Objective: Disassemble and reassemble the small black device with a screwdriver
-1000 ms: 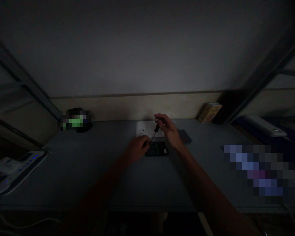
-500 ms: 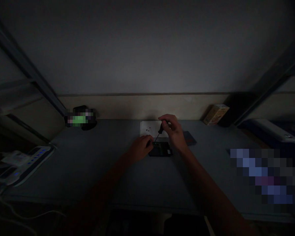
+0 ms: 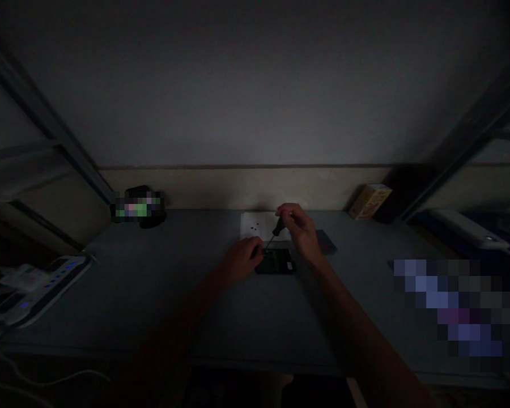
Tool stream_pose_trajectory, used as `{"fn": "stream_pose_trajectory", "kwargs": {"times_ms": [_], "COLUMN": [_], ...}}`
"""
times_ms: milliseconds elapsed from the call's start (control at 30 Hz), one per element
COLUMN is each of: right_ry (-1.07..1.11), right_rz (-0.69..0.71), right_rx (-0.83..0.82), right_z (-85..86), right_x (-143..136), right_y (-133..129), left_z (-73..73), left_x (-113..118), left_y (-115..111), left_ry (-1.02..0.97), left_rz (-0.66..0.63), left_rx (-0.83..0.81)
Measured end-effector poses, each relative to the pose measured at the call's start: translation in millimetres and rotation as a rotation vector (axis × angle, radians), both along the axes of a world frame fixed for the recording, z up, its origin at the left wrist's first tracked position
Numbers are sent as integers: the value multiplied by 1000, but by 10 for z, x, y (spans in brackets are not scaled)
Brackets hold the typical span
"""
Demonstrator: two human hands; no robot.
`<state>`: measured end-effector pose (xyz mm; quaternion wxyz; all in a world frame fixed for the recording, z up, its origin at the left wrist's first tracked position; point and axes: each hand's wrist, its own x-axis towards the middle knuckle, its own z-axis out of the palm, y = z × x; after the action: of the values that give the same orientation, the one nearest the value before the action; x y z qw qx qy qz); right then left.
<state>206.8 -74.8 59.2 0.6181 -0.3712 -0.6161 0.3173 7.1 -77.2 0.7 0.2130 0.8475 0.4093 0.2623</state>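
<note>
As my right hand (image 3: 301, 226) leans the screwdriver (image 3: 277, 229) in, the phone (image 3: 276, 263) lies open

Here we are, dim light and close work! My right fingers are closed around the screwdriver's dark handle, and its slim shaft slants down to the left, meeting the phone's upper left corner in this view. Is the tip seated in anything? Too dark to call. My left hand (image 3: 244, 256) is right at that same corner, fingers bunched by the edge; whether they pinch it or merely rest there, I cannot tell.

And the phone? Flat on the grey desk (image 3: 144, 272), between my forearms, its innards bare with a glint of green, a pale patch at the right end. So the opening-up looks done, I judge. Just beyond it, on the white paper (image 3: 266, 225), sit a few dark specks (image 3: 255, 229), loose screws by the look of them, and a dark flat panel (image 3: 325, 242) lies to the right, possibly the cover. What's left? The work at that corner looks unfinished to me, with the driver on it, and how many fasteners remain in the phone, I can't make out.
</note>
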Motion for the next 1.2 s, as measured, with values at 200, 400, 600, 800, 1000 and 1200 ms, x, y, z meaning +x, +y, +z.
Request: {"fn": "stream_pose_trajectory", "kwargs": {"times_ms": [200, 400, 600, 800, 1000, 1200], "right_ry": [-51, 36, -80, -113, -37, -119], "right_rz": [-44, 84, -105, -88, 58, -25], "right_rx": [7, -17, 51, 31, -23, 46], "right_z": [23, -22, 28, 93, 64, 72], "right_x": [0, 13, -41, -32, 45, -43], "right_y": [-12, 31, -31, -72, -53, -77], "left_z": [6, -30, -12, 17, -3, 19], "left_x": [1, -12, -4, -4, -7, 1], "left_y": [0, 13, 4, -11, 4, -5], "left_ry": [5, 9, -6, 5, -3, -16], "left_rz": [-4, -11, -8, 3, -3, -3], "left_rx": [24, 37, 29, 10, 4, 7]}}
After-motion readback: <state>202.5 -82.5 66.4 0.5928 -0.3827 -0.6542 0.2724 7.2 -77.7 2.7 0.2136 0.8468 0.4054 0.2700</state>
